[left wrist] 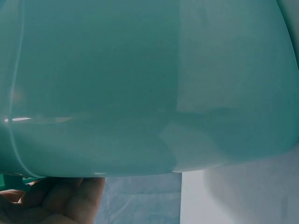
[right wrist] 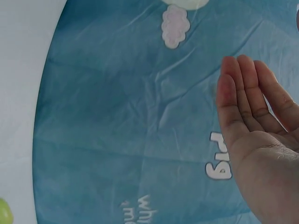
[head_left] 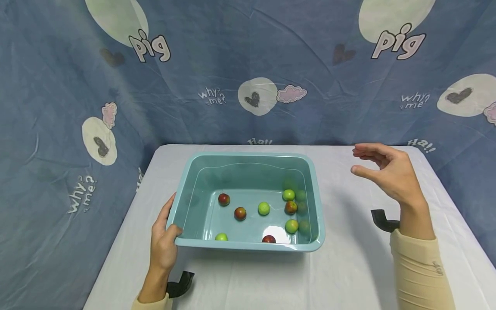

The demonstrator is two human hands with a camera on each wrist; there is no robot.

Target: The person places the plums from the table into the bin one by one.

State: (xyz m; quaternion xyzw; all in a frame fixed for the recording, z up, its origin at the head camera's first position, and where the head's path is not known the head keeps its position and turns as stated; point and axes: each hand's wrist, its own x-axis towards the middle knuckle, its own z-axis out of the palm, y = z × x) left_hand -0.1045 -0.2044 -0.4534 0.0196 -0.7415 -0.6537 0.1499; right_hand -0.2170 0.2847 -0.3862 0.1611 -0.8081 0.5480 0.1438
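Note:
A light teal plastic basin holds several small round fruits, some green, such as this green fruit, others dark red, such as this red fruit. My left hand grips the basin's left side near its front corner, thumb on the rim. In the left wrist view the basin's smooth outer wall fills most of the picture, with curled fingers under its edge. To the right of the basin my right hand is raised over the table, thumb and fingers spread apart with nothing between them.
A white cloth covers the table; a shadow lies below the basin's front edge. Blue printed fabric hangs behind and at both sides. Part of a green fruit shows at the right wrist view's lower left. Black mounts project from the wrists.

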